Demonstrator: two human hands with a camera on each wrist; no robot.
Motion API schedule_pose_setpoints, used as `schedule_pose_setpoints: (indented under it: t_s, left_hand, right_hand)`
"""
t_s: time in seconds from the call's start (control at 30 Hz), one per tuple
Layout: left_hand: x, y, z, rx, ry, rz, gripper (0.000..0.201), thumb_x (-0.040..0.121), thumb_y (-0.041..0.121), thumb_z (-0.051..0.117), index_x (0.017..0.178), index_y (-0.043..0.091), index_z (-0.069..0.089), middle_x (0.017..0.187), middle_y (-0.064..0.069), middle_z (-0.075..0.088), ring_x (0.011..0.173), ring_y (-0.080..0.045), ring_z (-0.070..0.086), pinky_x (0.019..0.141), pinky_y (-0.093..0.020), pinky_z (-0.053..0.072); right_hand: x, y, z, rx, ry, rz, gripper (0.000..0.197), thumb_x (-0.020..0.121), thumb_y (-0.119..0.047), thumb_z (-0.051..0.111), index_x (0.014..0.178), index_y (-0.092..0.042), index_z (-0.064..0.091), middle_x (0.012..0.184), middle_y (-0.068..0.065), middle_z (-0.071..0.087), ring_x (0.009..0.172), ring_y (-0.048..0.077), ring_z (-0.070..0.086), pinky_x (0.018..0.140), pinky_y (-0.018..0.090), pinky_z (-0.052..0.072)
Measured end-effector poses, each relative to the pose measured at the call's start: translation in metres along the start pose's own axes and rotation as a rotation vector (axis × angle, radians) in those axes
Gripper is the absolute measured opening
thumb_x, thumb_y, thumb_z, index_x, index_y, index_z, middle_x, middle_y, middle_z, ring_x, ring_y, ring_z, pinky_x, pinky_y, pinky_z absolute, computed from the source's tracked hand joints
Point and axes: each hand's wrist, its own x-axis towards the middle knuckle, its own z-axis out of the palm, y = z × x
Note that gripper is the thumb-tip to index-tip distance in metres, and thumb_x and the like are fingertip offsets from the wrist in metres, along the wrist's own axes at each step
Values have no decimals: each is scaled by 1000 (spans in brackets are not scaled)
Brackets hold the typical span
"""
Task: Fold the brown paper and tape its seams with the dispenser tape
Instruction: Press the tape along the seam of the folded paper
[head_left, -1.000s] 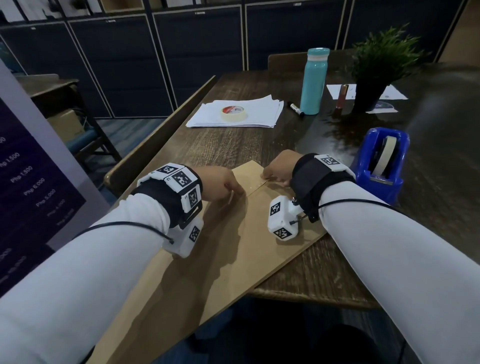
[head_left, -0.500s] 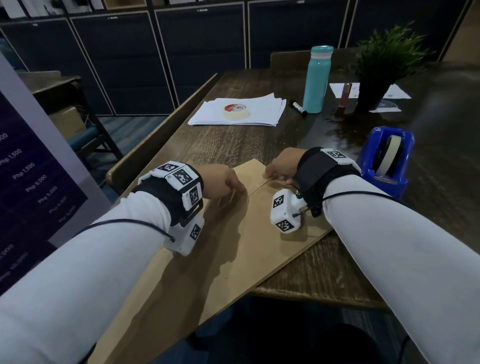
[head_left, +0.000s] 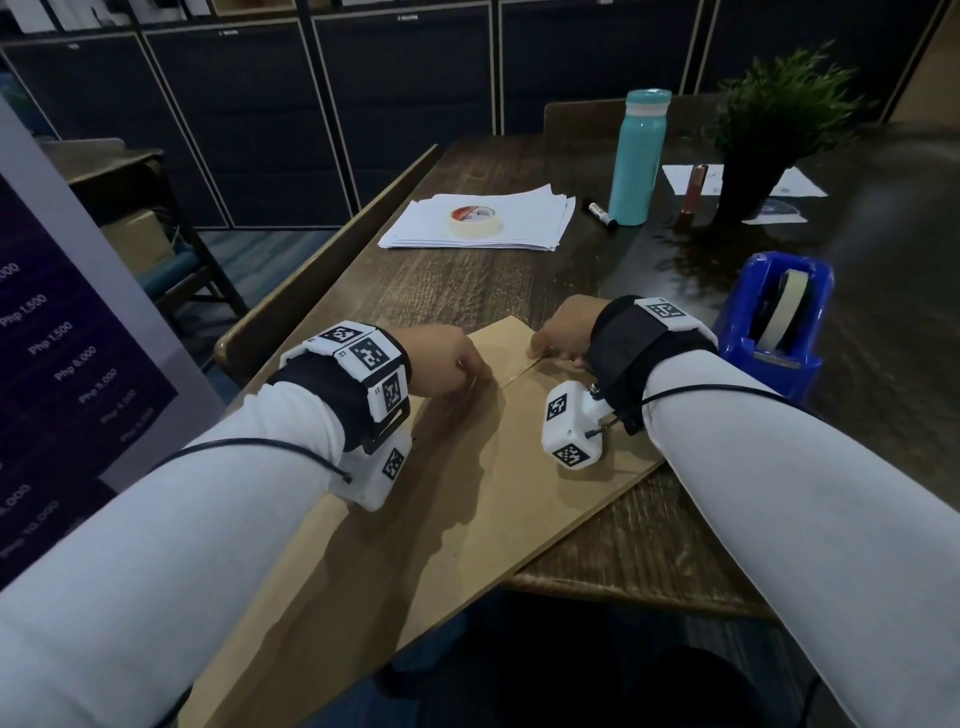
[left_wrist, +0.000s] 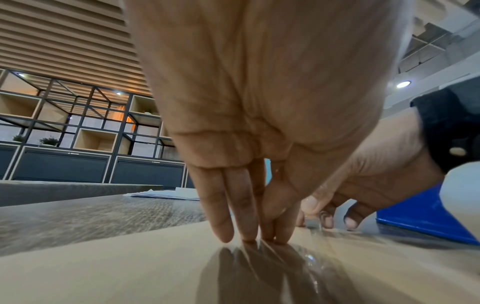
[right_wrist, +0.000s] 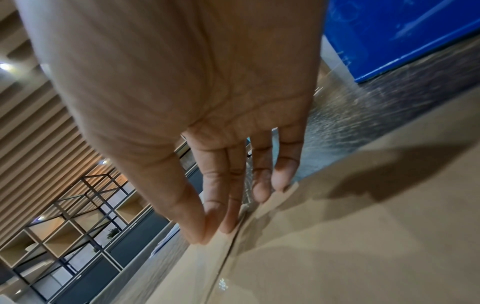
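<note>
Left hand (left_wrist: 259, 123) fingers (left_wrist: 233, 205) are held straight and together, tips pressed onto glossy tape on the brown paper (head_left: 467, 493). Right hand (head_left: 563, 330) fingertips (right_wrist: 259, 189) are pressed flat on the far seam (head_left: 519, 371). Paper is folded, lying at the near table (head_left: 467, 280) edge. Taping is judged underway. Dispenser (head_left: 774, 322) stands just right.

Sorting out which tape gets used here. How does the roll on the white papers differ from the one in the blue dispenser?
The loose tape roll lies flat on the stack of white papers, far from both hands; the dispenser roll stands on edge inside the blue dispenser, beside the right hand. The loose one shows a red-printed core. Both look pale cream.
</note>
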Motion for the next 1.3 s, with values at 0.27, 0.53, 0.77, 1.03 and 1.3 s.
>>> schedule_pose_setpoints:
  t_s: [0.27, 0.53, 0.77, 1.03, 1.3]
  left_hand:
    - [-3, 7, 4, 54, -3, 3, 64, 87, 4, 38, 142, 38, 42, 140, -4, 47, 122, -24, 49, 101, -36, 43]
    - [-6, 23, 6, 204, -2, 13, 66, 90, 7, 39, 148, 38, 30, 136, -6, 46, 116, -26, 51, 89, -32, 45]
    - [-7, 38, 7, 342, 3, -44, 66, 95, 16, 40, 152, 38, 15, 131, -5, 42, 107, -27, 53, 74, -32, 40]
    - [-10, 53, 8, 399, -60, -121, 60, 94, 25, 44, 149, 38, 23, 127, -7, 38, 91, -27, 50, 70, -36, 43]
    - [-9, 60, 9, 417, -73, -159, 58, 94, 25, 46, 149, 32, 29, 132, -9, 35, 84, -27, 48, 68, -36, 41]
  right_hand:
    - [1, 1, 1, -9, 26, -13, 34, 83, -23, 71, 66, -10, 44, 67, 4, 44, 54, 17, 39, 51, 26, 34]
    - [1, 1, 3, -49, 34, -24, 27, 84, -25, 69, 96, -7, 52, 83, 10, 52, 57, 18, 40, 52, 27, 34]
    - [6, 4, 5, -100, 62, -20, 28, 85, -29, 66, 73, -9, 51, 67, 4, 48, 56, 17, 44, 49, 26, 35]
    - [12, 5, 8, -120, 64, -22, 29, 84, -32, 68, 94, -9, 54, 84, 6, 55, 82, 25, 52, 65, 29, 42]
    - [17, 10, 8, -126, 82, -55, 30, 82, -35, 69, 76, -8, 55, 87, 6, 56, 82, 25, 53, 63, 27, 39]
